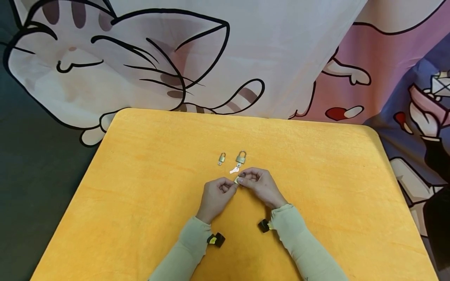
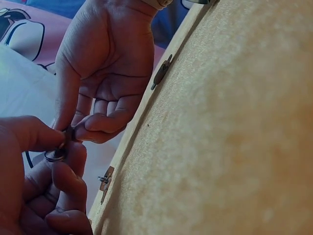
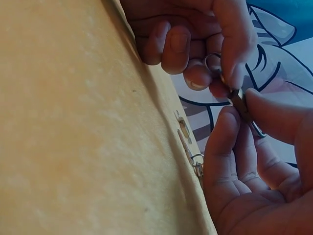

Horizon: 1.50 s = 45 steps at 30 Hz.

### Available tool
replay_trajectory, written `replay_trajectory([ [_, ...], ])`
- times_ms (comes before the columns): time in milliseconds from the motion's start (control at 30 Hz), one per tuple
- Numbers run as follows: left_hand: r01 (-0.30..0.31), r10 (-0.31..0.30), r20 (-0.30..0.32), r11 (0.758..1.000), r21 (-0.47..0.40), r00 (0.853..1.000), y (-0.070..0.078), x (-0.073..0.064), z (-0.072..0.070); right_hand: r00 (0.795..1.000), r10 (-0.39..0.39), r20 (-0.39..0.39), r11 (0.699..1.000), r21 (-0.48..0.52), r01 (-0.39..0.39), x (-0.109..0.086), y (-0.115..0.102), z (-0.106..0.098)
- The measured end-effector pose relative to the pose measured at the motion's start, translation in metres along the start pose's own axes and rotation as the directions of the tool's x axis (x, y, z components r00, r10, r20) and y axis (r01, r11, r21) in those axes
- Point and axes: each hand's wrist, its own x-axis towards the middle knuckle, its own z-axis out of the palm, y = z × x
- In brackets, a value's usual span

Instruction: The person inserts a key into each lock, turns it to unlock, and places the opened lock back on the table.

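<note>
Over the middle of the table, both hands meet at a small brass padlock. My right hand pinches its body between thumb and fingers, with the shackle pointing away from the left hand. At the padlock's other end, my left hand pinches a small key, mostly hidden by the fingers, with a thin metal ring attached. How far the key sits in the keyhole cannot be seen. Just beyond the hands lie a larger padlock, a silver key below it, and a smaller padlock.
The yellow table extends on all sides of the hands. Behind its far edge hangs a cartoon-print cloth. Dark floor shows at the left, and a dark object stands beyond the right edge.
</note>
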Motion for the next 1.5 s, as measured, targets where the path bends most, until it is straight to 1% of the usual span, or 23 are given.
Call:
replay_trajectory([
  [100, -0.001, 0.001, 0.028, 1.0, -0.005, 1.0, 0.0, -0.001, 0.001, 1.0, -0.001, 0.009, 1.0, -0.014, 0.001, -0.002, -0.001, -0.004],
  [233, 0.003, -0.002, 0.069, 1.0, -0.013, 0.998, 0.0, 0.0, 0.002, 1.0, -0.005, -0.004, 0.999, -0.05, 0.005, -0.004, -0.005, -0.01],
  [367, 0.002, 0.0, 0.072, 1.0, -0.018, 0.997, 0.001, 0.0, 0.001, 1.0, 0.004, -0.007, 0.996, -0.084, -0.004, -0.002, -0.011, -0.016],
  [467, 0.005, -0.004, 0.071, 1.0, -0.013, 0.997, 0.001, 0.0, 0.0, 1.0, 0.004, -0.018, 0.983, -0.182, -0.007, 0.002, -0.016, -0.023],
  [533, 0.012, -0.012, 0.079, 1.0, -0.007, 0.997, 0.001, 0.0, -0.001, 1.0, -0.006, -0.029, 0.962, -0.275, -0.002, 0.006, -0.021, -0.028],
  [633, 0.023, -0.024, 0.085, 1.0, 0.013, 0.996, 0.0, 0.001, -0.002, 0.999, -0.029, -0.035, 0.909, -0.416, 0.012, 0.014, -0.029, -0.036],
  [767, 0.041, -0.042, 0.086, 0.999, 0.015, 0.995, -0.001, 0.001, -0.001, 1.0, -0.023, -0.013, 0.861, -0.509, 0.013, 0.028, -0.034, -0.044],
  [900, 0.055, -0.056, 0.094, 0.998, 0.006, 0.994, -0.001, 0.001, -0.001, 1.0, 0.004, 0.001, 0.828, -0.56, -0.003, 0.04, -0.033, -0.053],
  [1000, 0.058, -0.058, 0.092, 0.998, 0.005, 0.994, 0.0, 0.001, -0.001, 1.0, 0.012, -0.004, 0.81, -0.586, -0.012, 0.047, -0.032, -0.057],
  [1067, 0.06, -0.06, 0.09, 0.998, 0.006, 0.994, 0.0, 0.001, 0.0, 1.0, 0.009, -0.011, 0.793, -0.609, -0.014, 0.05, -0.032, -0.06],
  [1133, 0.059, -0.06, 0.088, 0.998, 0.008, 0.994, 0.0, 0.001, 0.0, 1.0, 0.004, -0.024, 0.769, -0.639, -0.019, 0.052, -0.031, -0.062],
  [1300, 0.058, -0.059, 0.094, 0.998, 0.014, 0.994, -0.001, 0.001, 0.001, 0.998, -0.017, -0.06, 0.694, -0.719, -0.032, 0.055, -0.031, -0.067],
  [1367, 0.059, -0.06, 0.099, 0.998, 0.013, 0.993, 0.0, 0.001, 0.001, 0.997, -0.025, -0.07, 0.67, -0.742, -0.035, 0.056, -0.031, -0.067],
  [1433, 0.06, -0.06, 0.101, 0.998, 0.01, 0.993, 0.0, 0.001, 0.001, 0.997, -0.031, -0.072, 0.651, -0.758, -0.035, 0.056, -0.031, -0.068],
  [1500, 0.056, -0.057, 0.095, 0.998, 0.014, 0.994, 0.001, 0.001, 0.0, 0.997, -0.029, -0.075, 0.647, -0.762, -0.039, 0.057, -0.031, -0.069],
])
